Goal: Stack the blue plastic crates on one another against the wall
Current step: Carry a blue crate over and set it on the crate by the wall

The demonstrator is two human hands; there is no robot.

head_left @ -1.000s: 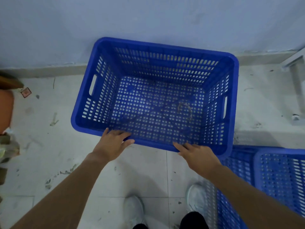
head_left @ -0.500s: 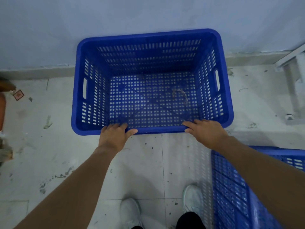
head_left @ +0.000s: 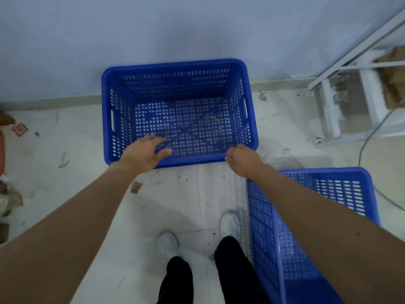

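Observation:
An empty blue perforated crate point(head_left: 175, 65) stands on the floor with its far side against the wall. My left hand point(head_left: 143, 154) hovers over the crate's near rim, left of centre, fingers spread and holding nothing. My right hand point(head_left: 244, 161) is at the near right corner, its fingers curled over the rim and the thumb on the outer side. A second blue crate point(head_left: 324, 172) stands on the floor at the lower right, partly hidden under my right forearm.
A white metal shelf frame point(head_left: 328, 77) stands at the right against the wall, with a cable point(head_left: 368, 137) trailing on the floor beside it. Scraps and clutter lie along the left edge point(head_left: 19, 129). My white shoes point(head_left: 167, 244) stand on the tiled floor behind the crate.
The crate has slid away from me and straightened, so it now sits square against the wall. My left hand has lifted off the rim and spread its fingers.

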